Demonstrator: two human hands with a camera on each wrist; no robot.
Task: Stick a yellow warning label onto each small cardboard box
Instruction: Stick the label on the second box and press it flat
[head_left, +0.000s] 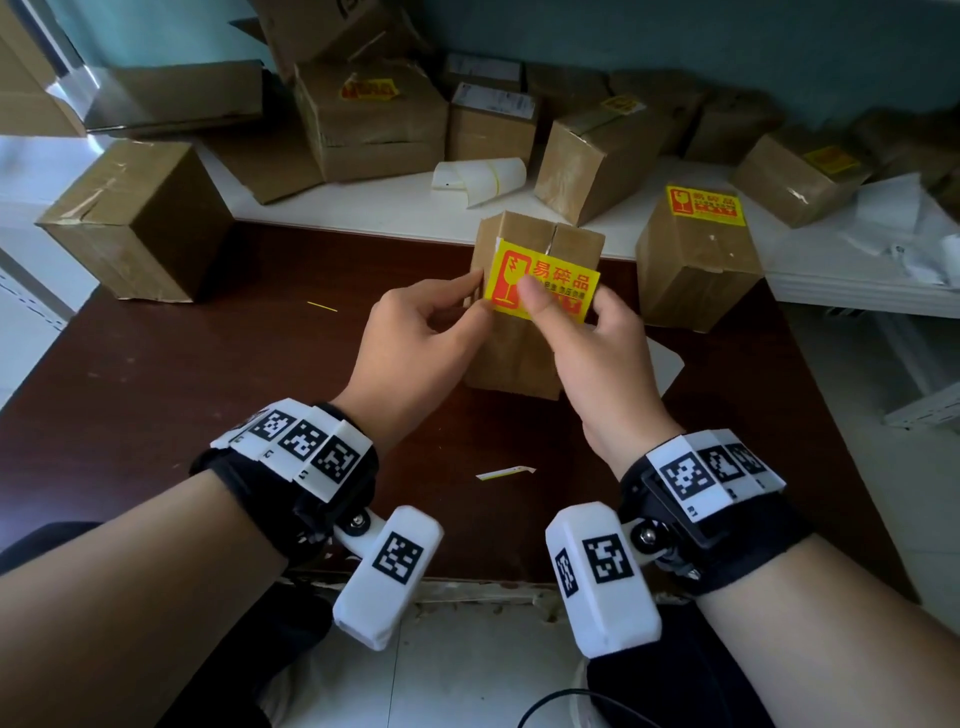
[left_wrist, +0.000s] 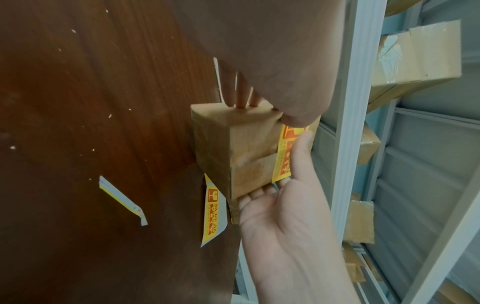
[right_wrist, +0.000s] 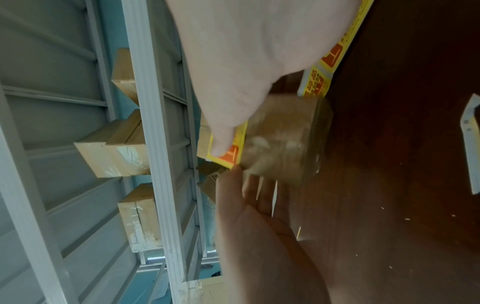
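Note:
A small cardboard box stands upright on the dark wooden table, right in front of me. Across its top lies a yellow warning label with red print. My left hand pinches the label's left edge with thumb and forefinger against the box. My right hand holds the label's right part, thumb on the printed face and fingers behind it. The left wrist view shows the box and the label between both hands. In the right wrist view my thumb presses the label onto the box.
A labelled box stands just right of mine. Several more boxes, some labelled, crowd the white shelf behind, beside curled white backing paper. A larger plain box sits at the left. A backing strip lies near me. More labels lie under the box.

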